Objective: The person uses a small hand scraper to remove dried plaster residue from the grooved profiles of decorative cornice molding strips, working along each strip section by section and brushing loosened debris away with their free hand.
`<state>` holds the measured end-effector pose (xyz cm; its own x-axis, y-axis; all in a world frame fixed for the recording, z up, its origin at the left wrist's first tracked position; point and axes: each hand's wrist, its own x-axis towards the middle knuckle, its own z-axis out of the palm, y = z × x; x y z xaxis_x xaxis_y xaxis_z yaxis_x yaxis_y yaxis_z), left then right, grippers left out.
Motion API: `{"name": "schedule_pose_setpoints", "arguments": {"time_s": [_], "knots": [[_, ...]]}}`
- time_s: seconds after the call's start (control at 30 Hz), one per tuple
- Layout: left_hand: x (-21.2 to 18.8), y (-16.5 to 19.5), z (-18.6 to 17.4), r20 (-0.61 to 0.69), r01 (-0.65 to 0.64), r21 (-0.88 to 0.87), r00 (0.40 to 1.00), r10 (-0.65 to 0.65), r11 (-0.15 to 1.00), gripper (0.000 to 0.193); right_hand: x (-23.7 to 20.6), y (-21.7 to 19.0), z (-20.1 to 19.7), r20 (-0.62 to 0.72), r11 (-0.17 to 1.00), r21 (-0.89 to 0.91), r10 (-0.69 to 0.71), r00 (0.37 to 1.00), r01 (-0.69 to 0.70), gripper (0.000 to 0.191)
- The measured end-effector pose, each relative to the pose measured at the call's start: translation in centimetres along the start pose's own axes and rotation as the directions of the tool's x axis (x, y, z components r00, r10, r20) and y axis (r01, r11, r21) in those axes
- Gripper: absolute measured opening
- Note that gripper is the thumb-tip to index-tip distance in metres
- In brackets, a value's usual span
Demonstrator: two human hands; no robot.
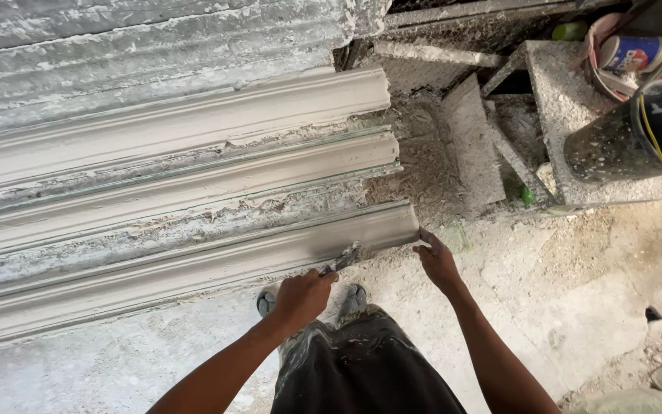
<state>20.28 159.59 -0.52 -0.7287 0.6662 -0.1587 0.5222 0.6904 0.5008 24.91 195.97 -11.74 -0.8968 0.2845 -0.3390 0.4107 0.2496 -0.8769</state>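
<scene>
Pale grey plaster mouldings (178,184) run in long ridged bands, flecked white along their edges. The floor (576,276) shows mottled beige and white dust. A black bucket (637,130) carries a yellow wire handle. Dark, plaster-smeared trousers (362,360) sit below.

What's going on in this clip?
A person stands over three long grey plaster mouldings laid side by side. The left hand holds a small scraper with its blade against the nearest moulding, close to its end. The right hand touches that end with its fingers. A black bucket lies among the rubble.
</scene>
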Motion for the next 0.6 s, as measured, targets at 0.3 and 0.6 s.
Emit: {"name": "schedule_pose_setpoints", "arguments": {"time_s": [0.3, 0.6], "knots": [[1.4, 2.1, 0.7, -0.004, -0.023, 0.013, 1.0, 0.023, 1.0, 0.033, 0.7, 1.5, -0.6, 0.024, 0.999, 0.016, -0.037, 0.999, 0.036, 0.052], [4.3, 5.7, 2.3, -0.005, -0.062, -0.044, 0.998, 0.062, 0.997, 0.035, 0.4, 0.4, -1.2, 0.073, 0.993, 0.104, 0.046, 0.996, -0.053, 0.056]]}}
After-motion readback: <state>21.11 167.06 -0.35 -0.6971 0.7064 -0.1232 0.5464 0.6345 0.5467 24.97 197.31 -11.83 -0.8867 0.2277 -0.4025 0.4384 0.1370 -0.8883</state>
